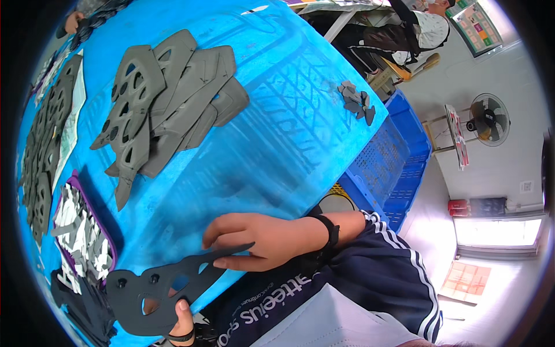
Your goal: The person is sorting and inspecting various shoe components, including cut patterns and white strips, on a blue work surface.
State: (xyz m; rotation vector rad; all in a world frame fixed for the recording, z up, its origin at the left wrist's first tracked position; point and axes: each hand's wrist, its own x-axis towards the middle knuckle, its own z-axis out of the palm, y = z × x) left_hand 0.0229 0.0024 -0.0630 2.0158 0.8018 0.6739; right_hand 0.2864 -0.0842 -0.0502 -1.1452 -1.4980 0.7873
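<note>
A flat dark grey panel [156, 292], with several cut-out holes and a narrow pointed end, is held up over the near edge of the table. My left hand [184, 318] grips its lower edge, the thumb lying on top and the other fingers hidden beneath. At the narrow end my right hand [248, 240] has its bent fingers and thumb around the strip, whose tip lies across the hand. Beyond my hands, similar grey panels [167, 98] are fanned out in an overlapping pile. A purple-rimmed tray [95, 217] of black, white and grey strips stands left of my hands.
The blue tabletop [277, 139] carries more grey panels [49, 133] along its left side and small grey scraps [357, 101] near its right corner. A blue plastic crate [399, 156] stands beside that corner. Another person [399, 29] sits at the upper right.
</note>
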